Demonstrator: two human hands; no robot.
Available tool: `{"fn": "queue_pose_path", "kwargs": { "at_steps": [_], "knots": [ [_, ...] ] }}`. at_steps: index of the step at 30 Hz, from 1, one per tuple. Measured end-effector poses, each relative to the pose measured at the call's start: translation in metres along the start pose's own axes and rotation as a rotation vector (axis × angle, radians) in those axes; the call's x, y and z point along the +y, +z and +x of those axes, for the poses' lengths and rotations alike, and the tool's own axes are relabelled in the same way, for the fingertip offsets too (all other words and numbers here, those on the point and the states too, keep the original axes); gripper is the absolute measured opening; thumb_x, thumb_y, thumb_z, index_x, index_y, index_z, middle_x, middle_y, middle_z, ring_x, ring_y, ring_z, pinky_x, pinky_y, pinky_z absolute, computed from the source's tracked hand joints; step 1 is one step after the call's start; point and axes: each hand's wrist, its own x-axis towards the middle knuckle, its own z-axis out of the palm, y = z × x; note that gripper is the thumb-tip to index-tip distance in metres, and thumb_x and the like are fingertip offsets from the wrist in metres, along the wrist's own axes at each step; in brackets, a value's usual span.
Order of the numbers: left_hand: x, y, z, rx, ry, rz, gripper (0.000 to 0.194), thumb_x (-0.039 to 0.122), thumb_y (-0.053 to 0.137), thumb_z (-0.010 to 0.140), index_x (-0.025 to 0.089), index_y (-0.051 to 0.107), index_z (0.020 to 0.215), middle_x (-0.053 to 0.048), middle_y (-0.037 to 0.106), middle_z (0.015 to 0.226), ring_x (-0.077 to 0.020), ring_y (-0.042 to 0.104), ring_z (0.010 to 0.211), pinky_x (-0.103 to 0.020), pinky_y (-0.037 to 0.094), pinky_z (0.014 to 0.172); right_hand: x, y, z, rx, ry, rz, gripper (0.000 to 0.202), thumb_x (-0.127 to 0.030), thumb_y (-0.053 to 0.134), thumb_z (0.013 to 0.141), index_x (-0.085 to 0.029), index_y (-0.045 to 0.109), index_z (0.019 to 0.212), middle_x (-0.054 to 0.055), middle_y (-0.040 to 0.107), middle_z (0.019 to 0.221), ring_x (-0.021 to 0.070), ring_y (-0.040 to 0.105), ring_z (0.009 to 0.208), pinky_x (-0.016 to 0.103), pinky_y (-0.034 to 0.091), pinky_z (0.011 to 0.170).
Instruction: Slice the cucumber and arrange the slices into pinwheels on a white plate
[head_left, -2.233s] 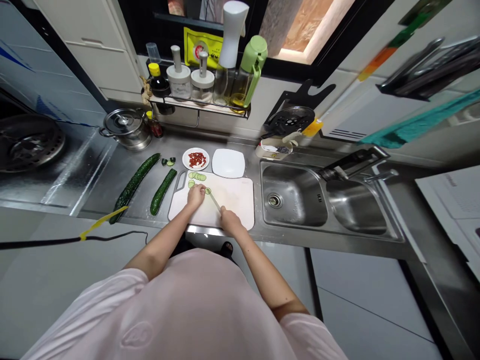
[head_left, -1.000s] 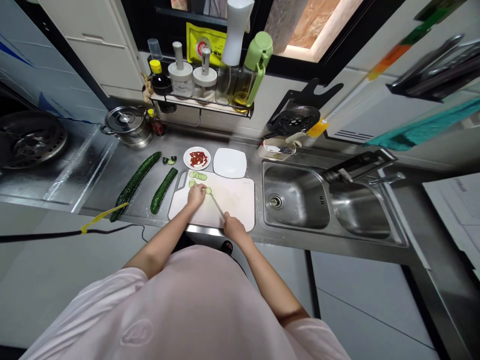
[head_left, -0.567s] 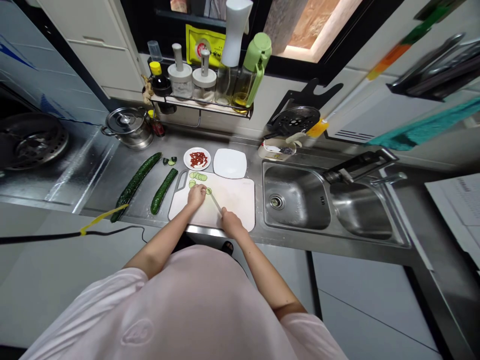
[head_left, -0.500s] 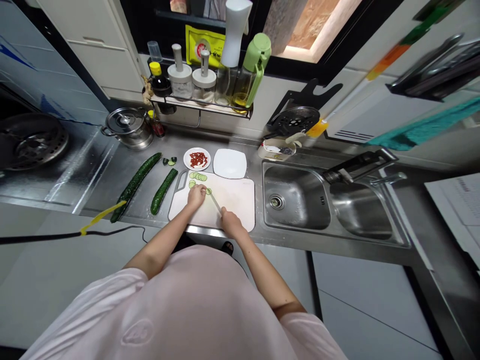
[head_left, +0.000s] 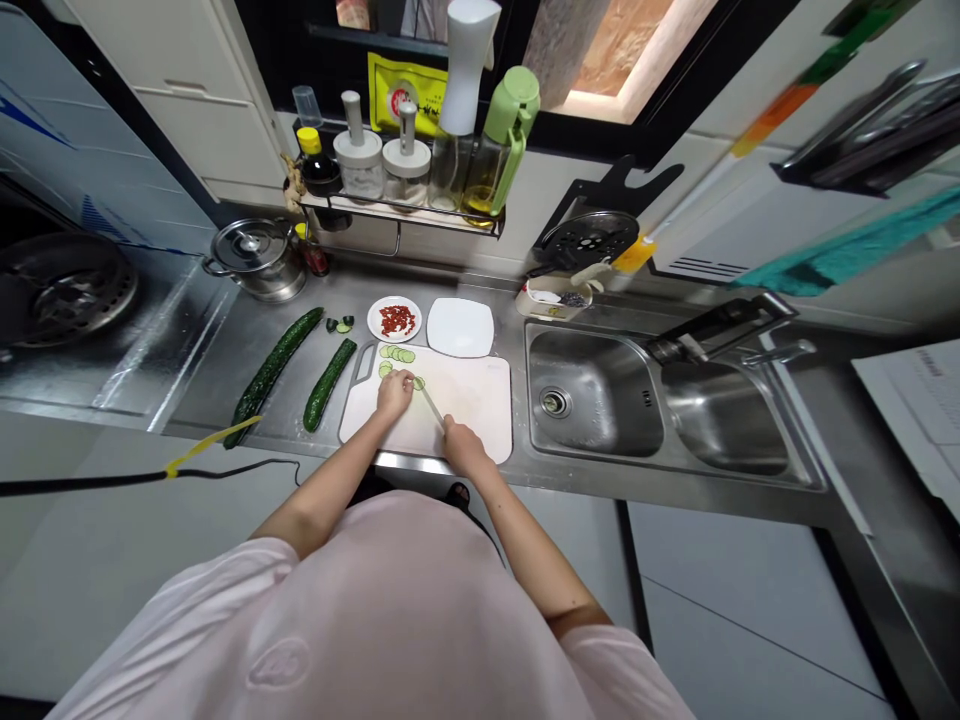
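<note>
— Where to look first?
— At the white cutting board [head_left: 484,400], flat on the steel counter [head_left: 195,400], in the middle of the scene and close to the near edge.

— And the right hand [head_left: 465,447]?
— Lies over the near right part of the board, curled closed around the near end of a knife [head_left: 433,404]. Points the narrow blade far and left, with the handle hidden inside the grip.

— What about the left hand [head_left: 394,394]?
— Reaches over the left half of the board, with fingers bent and bunched, almost closed, beside the far end of the blade. Cannot tell whether gripping a piece of cucumber or only resting near one.

— And the cucumber, where to find that?
— In several places. At the blade's far end, just right of the left fingertips, a round pale-green slice [head_left: 418,383]. In the board's far left corner, a row of overlapping slices [head_left: 397,354]. On the counter to the left, a shorter cucumber [head_left: 330,385]; farther left, a longer cucumber [head_left: 277,365].

— Anything farther off?
— Just beyond the board, a round plate [head_left: 373,322] of chopped red pieces [head_left: 397,320] and, right of that, a squarish white plate [head_left: 460,327]. Far left, a lidded steel pot [head_left: 259,262]; to the right, a double-basin sink [head_left: 600,395].
</note>
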Motion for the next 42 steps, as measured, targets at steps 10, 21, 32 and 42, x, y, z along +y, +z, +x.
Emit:
{"fn": "queue_pose_path", "kwargs": {
  "at_steps": [10,21,32,42],
  "knots": [
    [0.002,0.001,-0.004,0.016,0.018,0.018,0.026,0.021,0.046,0.088,0.020,0.065,0.106,-0.009,0.063,0.099,-0.0227,0.056,0.097,-0.033,0.043,0.090,0.012,0.010,-0.016,-0.023,0.015,0.009,0.025,-0.014,0.042,0.090,-0.018,0.043,0.115,0.012,0.065,0.096,0.0233,0.064,0.086,0.027,0.038,0.064],
    [0.001,0.005,-0.010,0.065,0.071,0.025,0.025,0.027,0.052,0.086,0.020,0.066,0.106,-0.011,0.061,0.101,-0.0258,0.054,0.102,-0.036,0.042,0.092,0.031,0.011,-0.024,0.092,0.053,0.030,0.023,-0.021,0.035,0.095,-0.019,0.045,0.115,0.009,0.066,0.095,0.0213,0.062,0.087,0.026,0.034,0.065],
    [-0.009,-0.009,-0.011,0.087,-0.147,-0.301,0.011,0.029,0.059,0.078,0.020,0.062,0.084,0.000,0.065,0.073,-0.0124,0.059,0.068,-0.022,0.045,0.067,0.052,0.017,-0.017,0.146,0.147,0.053,0.025,-0.024,0.031,0.097,-0.017,0.047,0.115,0.011,0.066,0.097,0.0212,0.062,0.088,0.026,0.035,0.068],
    [-0.036,-0.036,-0.006,0.213,-0.240,-0.163,0.018,0.023,0.056,0.077,0.019,0.065,0.092,0.000,0.065,0.074,-0.0123,0.058,0.068,-0.021,0.042,0.067,0.047,0.015,-0.013,0.167,0.161,0.064,0.029,-0.025,0.031,0.096,-0.016,0.048,0.117,0.012,0.066,0.095,0.0225,0.062,0.089,0.027,0.038,0.070]
  ]
}}
